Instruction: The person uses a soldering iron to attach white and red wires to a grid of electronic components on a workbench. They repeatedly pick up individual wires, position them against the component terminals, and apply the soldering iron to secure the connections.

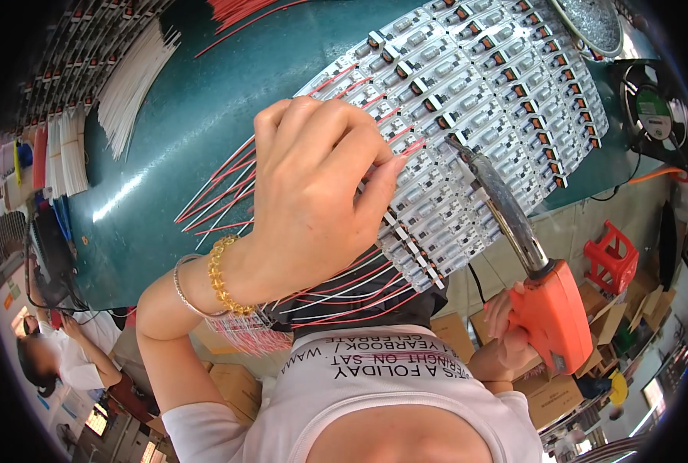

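Through the head view I see my left hand [309, 185] above the left part of a silvery sheet of many small circuit modules [444, 202], which lies on the dark green counter [166, 139]. The grip of this hand is together: thumb and index finger are clamped on a thin red wire [414, 147], and its end points out over the sheet. Other thin red and white wires [224, 185] spread to the left, under and beside the hand. My right hand [510, 332] has its grip closed around the handle of an orange soldering gun with a metal barrel [556, 312]. Its dark tip is near the wire end, over the sheet; whether it touches, I cannot tell. Farther left on the counter lies a fan-shaped bundle of white wires [135, 89], and at the right stands a black square fan [654, 116].
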Demonstrator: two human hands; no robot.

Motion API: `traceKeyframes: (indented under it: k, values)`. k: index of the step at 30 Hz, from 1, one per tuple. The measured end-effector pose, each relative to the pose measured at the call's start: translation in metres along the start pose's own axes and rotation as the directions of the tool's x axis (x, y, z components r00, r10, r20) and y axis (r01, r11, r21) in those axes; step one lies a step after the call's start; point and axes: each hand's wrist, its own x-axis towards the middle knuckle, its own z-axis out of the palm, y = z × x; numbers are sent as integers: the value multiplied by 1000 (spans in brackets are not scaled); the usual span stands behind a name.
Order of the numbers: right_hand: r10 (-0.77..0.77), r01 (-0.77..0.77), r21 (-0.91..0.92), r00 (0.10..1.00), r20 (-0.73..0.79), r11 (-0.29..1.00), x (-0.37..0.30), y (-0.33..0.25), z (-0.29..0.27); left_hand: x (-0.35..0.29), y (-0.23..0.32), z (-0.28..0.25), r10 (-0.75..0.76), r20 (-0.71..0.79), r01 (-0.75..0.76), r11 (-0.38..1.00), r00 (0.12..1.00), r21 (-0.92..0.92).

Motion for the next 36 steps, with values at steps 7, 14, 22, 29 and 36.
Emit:
traceKeyframes:
  k: [7,14,22,29,36]
  values:
    - [-123,122,17,985,117,992,6,2,-8,-1,7,0,12,40,-10,998,999,-63]
    - [113,-114,-139,993,-15,984,-6,-2,-11,-1,6,1,33,49,-30,998,998,-49]
    - [-43,51,-356,999,28,933,-12,13,-24,0,7,1,34,50,-32,999,998,-43]
    - [10,-9,-69,1000,18,998,6,-5,-1,-1,7,3,34,45,-33,999,998,-33]
    - [-189,153,226,971,149,962,25,-3,2,31,-20,-14,227,-113,-179,926,967,333]
